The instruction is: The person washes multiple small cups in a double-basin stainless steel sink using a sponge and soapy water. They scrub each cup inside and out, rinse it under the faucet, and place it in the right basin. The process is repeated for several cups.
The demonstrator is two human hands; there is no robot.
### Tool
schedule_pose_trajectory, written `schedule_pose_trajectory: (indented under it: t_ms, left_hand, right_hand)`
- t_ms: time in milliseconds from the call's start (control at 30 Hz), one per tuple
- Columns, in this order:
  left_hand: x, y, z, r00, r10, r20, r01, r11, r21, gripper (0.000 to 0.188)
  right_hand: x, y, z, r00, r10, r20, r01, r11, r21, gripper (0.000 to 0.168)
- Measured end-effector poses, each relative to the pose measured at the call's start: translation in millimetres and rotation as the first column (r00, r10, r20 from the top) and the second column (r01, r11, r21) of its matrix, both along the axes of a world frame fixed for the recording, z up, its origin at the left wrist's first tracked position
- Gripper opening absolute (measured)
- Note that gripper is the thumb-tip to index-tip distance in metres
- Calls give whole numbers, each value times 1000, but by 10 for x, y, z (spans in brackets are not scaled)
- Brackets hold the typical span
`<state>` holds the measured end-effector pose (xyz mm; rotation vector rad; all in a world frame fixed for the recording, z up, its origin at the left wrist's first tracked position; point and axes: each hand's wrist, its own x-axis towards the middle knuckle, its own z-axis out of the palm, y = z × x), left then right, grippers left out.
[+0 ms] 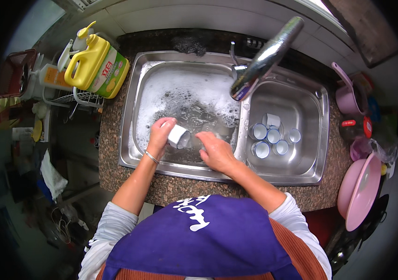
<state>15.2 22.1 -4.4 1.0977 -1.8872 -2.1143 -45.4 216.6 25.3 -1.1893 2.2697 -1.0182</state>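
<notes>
My left hand (160, 135) grips a white cup (178, 136) with a dark rim, tilted so its mouth faces right. Something clear, like water or suds, shows at that mouth. Just right of the cup, my right hand (217, 151) is over the water with palm down, its thumb and forefinger apart. What may be under its palm is hidden. Both hands are above the large left basin (127, 140) of a steel sink, which holds murky water and white foam (192, 78). Several white cups with blue rims (262, 149) stand in the smaller right basin (300, 164), one lying on its side.
A shiny faucet (269, 56) reaches over the divider between the basins. Left of the sink stand a yellow detergent jug (95, 66) and a wire rack (76, 98). On the right are a pink basin (360, 192), a lidded jar (353, 126) and a pink pot (349, 99).
</notes>
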Motion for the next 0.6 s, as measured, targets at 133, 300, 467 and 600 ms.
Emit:
schedule_pose_trajectory:
  t_ms: [133,300,467,600]
  left_hand:
    - [-41,133,460,959,-281,-31,-14,61,-998,29]
    - [-66,464,697,896,-443,8,60,105,-993,30]
    - [-125,724,340,941,-298,-159,110,714,-691,16]
    - [-190,647,255,984,-155,-89,161,985,61,20]
  right_hand:
    - [67,10,33,996,-70,47,66,995,72,50]
    - [139,-151,0,971,-229,-69,199,932,-302,69]
    - [88,-91,-111,884,-208,418,351,887,-301,73]
    - [-182,307,-29,587,-141,798,595,743,-306,65]
